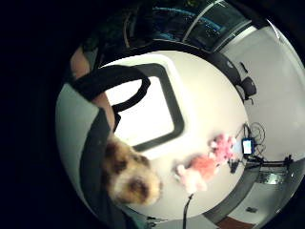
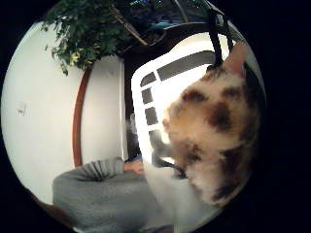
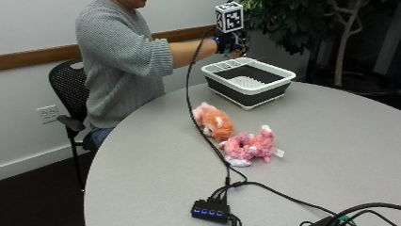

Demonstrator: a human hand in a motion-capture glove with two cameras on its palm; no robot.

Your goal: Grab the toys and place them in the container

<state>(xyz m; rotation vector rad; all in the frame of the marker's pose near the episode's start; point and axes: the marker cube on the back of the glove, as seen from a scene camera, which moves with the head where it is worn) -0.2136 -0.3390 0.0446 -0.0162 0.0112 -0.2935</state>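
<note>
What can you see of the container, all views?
The container is a rectangular tub that looks like plastic, with a white rim and upper band over dark lower walls and a white ribbed floor. The thumb side palm view shows slots in its white rim. It stands upright on the round grey table, at the far side near the person, apart from the orange plush toy and the pink plush toy. No toys show inside. The gloved right hand hangs above its far corner, its grip on a brown spotted plush toy.

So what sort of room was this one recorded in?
Probably an office or meeting room: a round grey table, a black mesh office chair against a plain wall with a wooden rail, and a large potted plant in the corner.
</note>
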